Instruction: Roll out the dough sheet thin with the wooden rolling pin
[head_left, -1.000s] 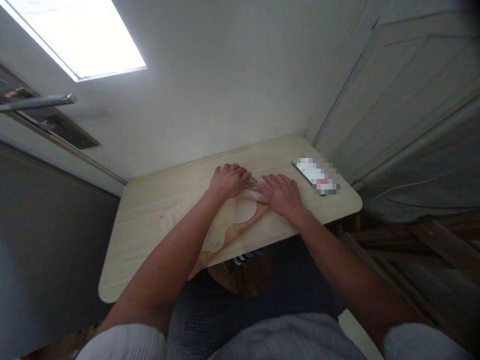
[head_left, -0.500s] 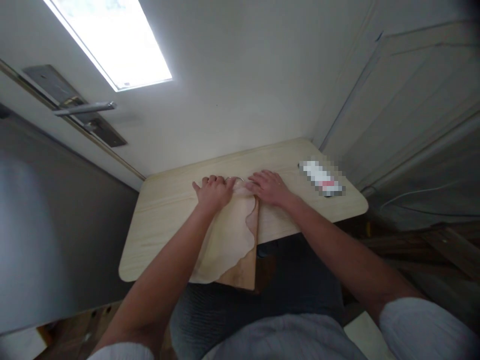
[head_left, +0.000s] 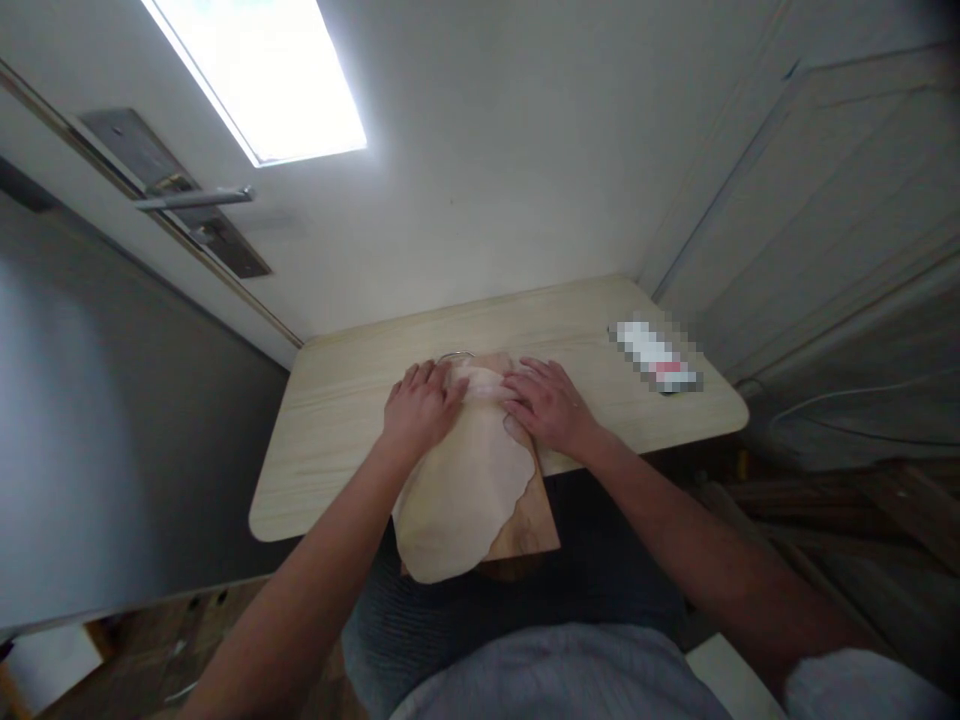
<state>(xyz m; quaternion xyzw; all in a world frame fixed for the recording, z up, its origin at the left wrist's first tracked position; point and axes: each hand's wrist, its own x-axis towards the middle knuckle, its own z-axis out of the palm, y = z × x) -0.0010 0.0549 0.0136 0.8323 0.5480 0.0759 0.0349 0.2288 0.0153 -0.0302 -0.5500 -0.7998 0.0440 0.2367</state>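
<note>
A thin, pale dough sheet [head_left: 465, 490] lies over a wooden cutting board [head_left: 529, 520] with a curved metal handle [head_left: 456, 355] at its far end. The sheet's far edge is turned over into a narrow fold [head_left: 484, 385]. My left hand [head_left: 424, 405] grips the left end of this fold, fingers bent and thumb toward the middle. At the right end, my right hand [head_left: 551, 400] holds the fold with its fingers closed over it. The sheet's wavy near edge hangs toward my lap, and part of the board shows at right. My palms hide the fold's ends.
The board rests on a small light wood table [head_left: 322, 440] and sticks out past its front edge. A pixelated flat object [head_left: 655, 357] lies at the table's right. Behind stands a white door with a metal handle [head_left: 195, 200] and a bright window.
Both hands have drawn the dough's far edge slightly toward me, and bare board now shows beyond the fold. The board's near end has swung to the right.
</note>
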